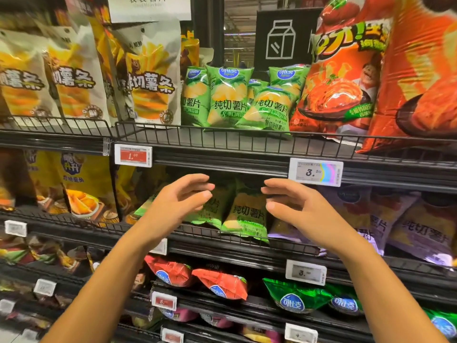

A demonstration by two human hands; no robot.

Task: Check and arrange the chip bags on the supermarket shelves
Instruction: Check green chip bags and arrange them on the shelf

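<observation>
Several green chip bags stand leaning on the upper wire shelf. On the shelf below, more green chip bags lie in shadow behind a low wire rail. My left hand and my right hand are both raised in front of those lower green bags, palms facing each other, fingers loosely curved and holding nothing. A gap of about one bag's width separates the two hands. Neither hand plainly touches a bag.
White fry bags fill the upper left; large orange bags lean at upper right. Purple bags sit right of the lower green ones, yellow bags to the left. Red bags and green foil bags lie lower. Price tags line the shelf edges.
</observation>
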